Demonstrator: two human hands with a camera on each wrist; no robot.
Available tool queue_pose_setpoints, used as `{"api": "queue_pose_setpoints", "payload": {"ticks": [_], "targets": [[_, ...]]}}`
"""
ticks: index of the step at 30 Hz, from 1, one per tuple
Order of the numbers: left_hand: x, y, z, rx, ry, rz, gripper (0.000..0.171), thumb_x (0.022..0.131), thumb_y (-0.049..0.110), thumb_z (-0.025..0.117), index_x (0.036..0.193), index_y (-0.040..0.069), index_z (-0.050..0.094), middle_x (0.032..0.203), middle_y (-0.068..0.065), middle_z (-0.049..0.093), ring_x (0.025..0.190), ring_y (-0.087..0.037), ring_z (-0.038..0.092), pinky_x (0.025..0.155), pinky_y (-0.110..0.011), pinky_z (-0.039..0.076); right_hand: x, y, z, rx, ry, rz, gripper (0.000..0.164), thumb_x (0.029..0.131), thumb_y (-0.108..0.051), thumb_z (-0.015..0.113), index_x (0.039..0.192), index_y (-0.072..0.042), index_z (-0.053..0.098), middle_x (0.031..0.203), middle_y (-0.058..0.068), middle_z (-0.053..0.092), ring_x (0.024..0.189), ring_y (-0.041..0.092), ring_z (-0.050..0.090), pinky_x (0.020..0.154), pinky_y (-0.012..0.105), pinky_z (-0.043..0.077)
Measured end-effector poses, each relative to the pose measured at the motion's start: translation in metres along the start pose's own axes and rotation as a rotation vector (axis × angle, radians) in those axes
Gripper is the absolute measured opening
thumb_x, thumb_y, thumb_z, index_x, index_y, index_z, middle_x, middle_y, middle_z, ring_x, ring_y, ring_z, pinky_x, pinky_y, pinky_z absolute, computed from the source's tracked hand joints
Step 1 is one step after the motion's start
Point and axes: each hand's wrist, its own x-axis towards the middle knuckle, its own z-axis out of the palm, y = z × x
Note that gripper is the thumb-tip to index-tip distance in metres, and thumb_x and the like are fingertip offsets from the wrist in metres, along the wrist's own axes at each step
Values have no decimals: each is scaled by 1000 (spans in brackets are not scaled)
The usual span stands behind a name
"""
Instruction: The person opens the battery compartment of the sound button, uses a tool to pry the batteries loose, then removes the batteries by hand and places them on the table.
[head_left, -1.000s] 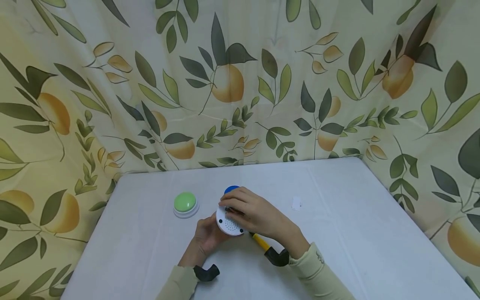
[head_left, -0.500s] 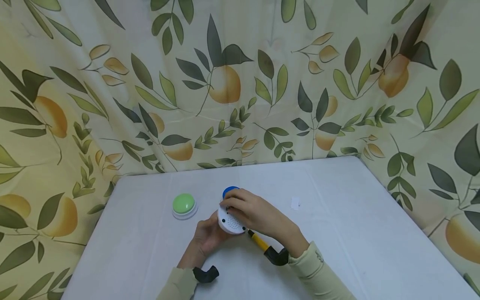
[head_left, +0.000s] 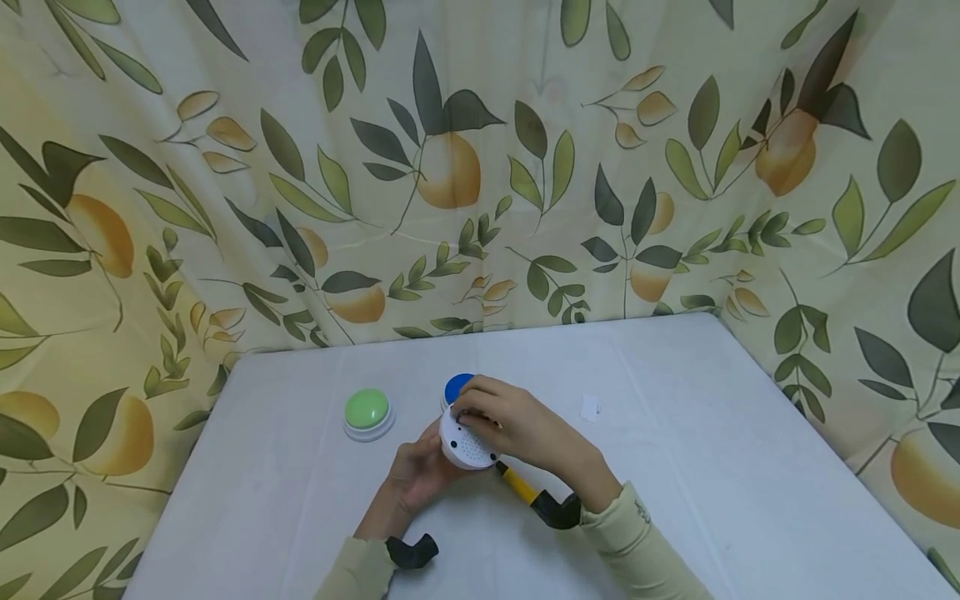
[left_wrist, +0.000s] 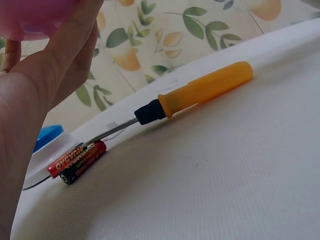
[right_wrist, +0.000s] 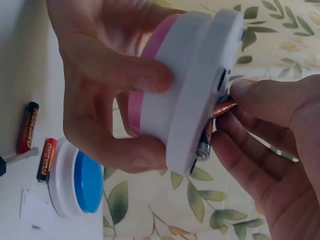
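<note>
My left hand grips a round push button with a white base and pink dome, its perforated underside turned up in the head view. In the right wrist view, my right hand pinches a small red battery between thumb and fingers, right at that underside. Another battery shows its silver end beside it, against the base. Fingers hide most of the battery slot in the head view. Below the hands a yellow-handled screwdriver lies on the table, its shaft over two loose red-and-black batteries.
A green push button stands on the white table to the left. Behind the hands is a blue push button, partly covered. A small white piece lies to the right. The patterned curtain hangs behind the table.
The held push button has shifted slightly right and tilted. My right fingers have moved a little right and curled more at its underside, showing more of the blue button.
</note>
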Motion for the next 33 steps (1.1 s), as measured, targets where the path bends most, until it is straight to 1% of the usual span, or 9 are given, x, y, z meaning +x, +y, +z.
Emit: {"api": "queue_pose_setpoints", "payload": {"ticks": [6,10,12,15,18,22,26,29,33], "targets": [[0,3,2,-30,18,5,99,96,9,64,169,17,-4,158,-5,48,141,-25,51,119,-47,45,-2,9,-12,70,-6,43,20,96,-4,72,115,-12,74,116,-3,65,108,10,66,95,26,60],[-1,5,3,-15,85,9,104,95,13,69,169,18,-5,166,-7,33,142,-25,49,119,-48,44,-5,14,-21,82,-22,72,22,96,-3,72,115,-12,75,114,-2,66,106,11,66,94,26,61],[-1,5,2,-9,122,11,107,94,14,71,169,19,-5,172,-9,20,143,-25,46,124,-50,38,-6,16,-25,72,-42,99,22,96,-3,71,116,-12,76,113,-2,66,105,12,67,93,26,61],[-2,4,1,-2,157,20,112,92,17,74,168,21,-7,177,-11,1,148,-27,38,130,-56,24,-8,16,-29,51,-87,151,21,97,-3,70,114,-13,76,112,-2,66,104,12,67,93,27,61],[-2,2,-1,-8,166,30,114,91,18,75,168,22,-8,177,-11,-6,153,-30,27,132,-59,11,-9,17,-30,34,-125,190,19,98,-5,70,114,-13,76,112,-2,66,105,13,66,94,28,61],[-1,2,-1,-32,154,32,111,91,15,73,168,22,-7,177,-11,-5,156,-32,20,132,-59,4,-11,21,-33,18,-148,243,19,98,-6,70,113,-17,75,113,-4,67,105,12,66,95,31,61],[-2,2,-1,-51,141,35,106,93,12,70,169,22,-4,175,-10,7,152,-30,30,132,-62,2,-16,34,-36,21,-145,298,18,99,-11,70,114,-21,74,114,-6,68,101,11,63,91,30,60],[-4,1,-1,-49,155,42,102,96,12,68,169,23,-2,170,-7,22,148,-30,39,131,-63,10,-21,46,-40,42,-117,323,16,100,-12,70,113,-21,72,113,-6,68,98,11,61,88,31,59],[-3,0,1,-18,189,48,95,97,16,66,169,26,4,166,-6,30,148,-32,41,126,-60,30,-29,64,-45,56,-50,341,16,98,-9,70,111,-18,69,110,-4,69,98,14,62,90,39,59]]}}
